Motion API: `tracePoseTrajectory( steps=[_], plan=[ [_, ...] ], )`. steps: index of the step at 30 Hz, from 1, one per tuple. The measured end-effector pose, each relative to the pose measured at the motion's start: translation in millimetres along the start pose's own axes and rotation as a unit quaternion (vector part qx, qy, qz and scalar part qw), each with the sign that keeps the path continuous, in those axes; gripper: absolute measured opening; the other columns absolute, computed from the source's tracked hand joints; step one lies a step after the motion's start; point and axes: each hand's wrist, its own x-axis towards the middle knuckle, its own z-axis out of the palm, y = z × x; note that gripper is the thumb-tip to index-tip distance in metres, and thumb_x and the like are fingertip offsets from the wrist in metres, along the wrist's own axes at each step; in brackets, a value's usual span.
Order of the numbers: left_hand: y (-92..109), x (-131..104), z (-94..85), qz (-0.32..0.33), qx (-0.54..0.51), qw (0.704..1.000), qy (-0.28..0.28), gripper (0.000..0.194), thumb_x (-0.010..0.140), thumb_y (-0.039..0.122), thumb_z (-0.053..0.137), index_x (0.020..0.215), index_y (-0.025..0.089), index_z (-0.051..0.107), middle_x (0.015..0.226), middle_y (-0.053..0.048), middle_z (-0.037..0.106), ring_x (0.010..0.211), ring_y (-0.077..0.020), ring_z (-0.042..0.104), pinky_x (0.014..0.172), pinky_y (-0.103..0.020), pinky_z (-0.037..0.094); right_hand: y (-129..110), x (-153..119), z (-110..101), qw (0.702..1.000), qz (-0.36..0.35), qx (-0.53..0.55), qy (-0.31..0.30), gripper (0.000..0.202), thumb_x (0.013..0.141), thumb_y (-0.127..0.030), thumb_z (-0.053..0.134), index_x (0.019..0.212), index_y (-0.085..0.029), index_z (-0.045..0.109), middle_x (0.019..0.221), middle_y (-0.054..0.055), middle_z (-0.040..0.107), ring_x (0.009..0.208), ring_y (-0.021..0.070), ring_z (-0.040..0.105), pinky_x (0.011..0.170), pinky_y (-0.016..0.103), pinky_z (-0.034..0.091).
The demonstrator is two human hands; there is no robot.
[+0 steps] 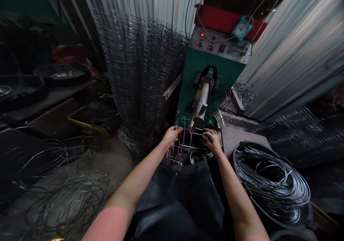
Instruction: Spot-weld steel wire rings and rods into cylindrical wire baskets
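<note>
A small wire frame [183, 146] of thin metal rods is under the electrode tip [198, 117] of a green machine [188, 72]. At the frame's left side, my left hand [171, 136] is closed, with a small orange piece [179, 130] at its fingertips. My right hand [211, 140] is closed on the right end of a rod of the frame. Tiny sparks glow below the frame, above a dark apron [180, 198].
Tall stacks of wire rings [145, 61] stand behind on the left. A black tub [238, 162] of wire hoops [276, 180] is at the right. Loose wire [72, 198] lies on the floor at left. A teal clock [242, 28] hangs on the machine.
</note>
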Motion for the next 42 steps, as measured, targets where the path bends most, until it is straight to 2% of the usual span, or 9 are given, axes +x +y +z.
tracePoseTrajectory(
  steps=[6, 11, 16, 19, 24, 28, 34, 38, 42],
  plan=[
    [-2, 1, -2.2, -0.008, 0.012, 1.000, -0.010, 0.027, 0.061, 0.029, 0.072, 0.075, 0.014, 0.054, 0.060, 0.004, 0.048, 0.039, -0.0005, 0.027, 0.035, -0.016, 0.012, 3, -1, 1, 1.000, 0.002, -0.001, -0.003, 0.017, 0.085, -0.032, 0.049, 0.080, -0.025, 0.063, 0.104, 0.005, 0.062, 0.097, 0.0243, 0.047, 0.086, 0.042, 0.040],
    [0, -1, -2.6, 0.002, 0.022, 1.000, -0.021, 0.029, 0.062, 0.034, 0.071, 0.075, 0.016, 0.053, 0.048, 0.010, 0.033, 0.036, -0.0010, 0.020, 0.035, -0.016, 0.010, 5, -3, 3, 1.000, 0.005, 0.007, -0.002, 0.016, 0.085, -0.031, 0.049, 0.082, -0.024, 0.064, 0.107, 0.005, 0.061, 0.099, 0.0246, 0.047, 0.087, 0.043, 0.041],
    [-8, -30, -16.1, 0.023, 0.028, 0.999, -0.015, 0.033, 0.060, 0.038, 0.072, 0.077, 0.017, 0.055, 0.046, 0.012, 0.027, 0.036, -0.0015, 0.020, 0.035, -0.015, 0.013, -24, -17, -6, 0.999, -0.002, 0.043, -0.029, 0.017, 0.085, -0.031, 0.051, 0.081, -0.024, 0.066, 0.107, 0.006, 0.063, 0.097, 0.0245, 0.049, 0.085, 0.044, 0.043],
    [-15, -58, -43.2, 0.026, 0.001, 0.999, -0.035, 0.035, 0.058, 0.038, 0.074, 0.079, 0.016, 0.057, 0.046, 0.011, 0.028, 0.037, -0.0012, 0.019, 0.034, -0.014, 0.014, -36, -45, -27, 0.991, 0.032, 0.118, -0.063, 0.018, 0.083, -0.032, 0.054, 0.096, -0.026, 0.066, 0.115, 0.005, 0.060, 0.105, 0.0236, 0.050, 0.091, 0.042, 0.042],
    [-7, -99, -90.3, -0.022, -0.075, 0.995, -0.065, 0.024, 0.064, 0.027, 0.072, 0.078, 0.013, 0.060, 0.063, 0.002, 0.052, 0.038, 0.0018, 0.020, 0.031, -0.009, 0.014, -11, -114, -56, 0.957, 0.223, 0.178, 0.040, 0.049, 0.080, -0.033, 0.056, 0.127, -0.027, 0.047, 0.125, 0.007, 0.053, 0.117, 0.0249, 0.047, 0.102, 0.048, 0.031],
    [1, -118, -96.6, -0.160, -0.149, 0.974, -0.064, 0.010, 0.077, 0.018, 0.056, 0.084, 0.012, 0.061, 0.081, -0.008, 0.061, 0.037, 0.0014, 0.025, 0.027, -0.009, 0.016, -20, -154, -46, 0.955, 0.174, 0.206, -0.122, 0.069, 0.069, -0.032, 0.068, 0.132, -0.024, 0.042, 0.139, 0.010, 0.038, 0.128, 0.0285, 0.032, 0.107, 0.050, 0.022],
    [-31, -124, -93.2, -0.326, -0.209, 0.917, -0.092, 0.026, 0.090, 0.021, 0.034, 0.089, 0.009, 0.057, 0.082, -0.014, 0.062, 0.034, 0.0004, 0.033, 0.030, -0.012, 0.032, -84, -201, -25, 0.850, 0.217, 0.372, -0.304, 0.036, 0.077, -0.035, 0.061, 0.112, -0.029, 0.062, 0.132, 0.004, 0.048, 0.126, 0.0264, 0.037, 0.105, 0.048, 0.025],
    [-60, -119, -99.6, -0.331, -0.184, 0.922, -0.085, 0.031, 0.088, 0.037, 0.038, 0.095, 0.010, 0.052, 0.085, -0.015, 0.064, 0.040, -0.0080, 0.052, 0.040, -0.022, 0.046, -97, -235, -10, 0.768, 0.322, 0.511, -0.214, 0.033, 0.071, -0.039, 0.067, 0.101, -0.025, 0.066, 0.101, 0.004, 0.066, 0.098, 0.0236, 0.059, 0.093, 0.042, 0.040],
    [-86, -127, -105.3, -0.229, -0.217, 0.944, -0.094, 0.049, 0.079, 0.058, 0.044, 0.106, 0.016, 0.048, 0.105, -0.018, 0.062, 0.091, -0.0258, 0.063, 0.071, -0.041, 0.052, -103, -242, 7, 0.689, 0.399, 0.599, -0.086, 0.032, 0.068, -0.041, 0.071, 0.093, -0.022, 0.064, 0.084, 0.004, 0.069, 0.077, 0.0199, 0.064, 0.080, 0.039, 0.046]
  ],
)
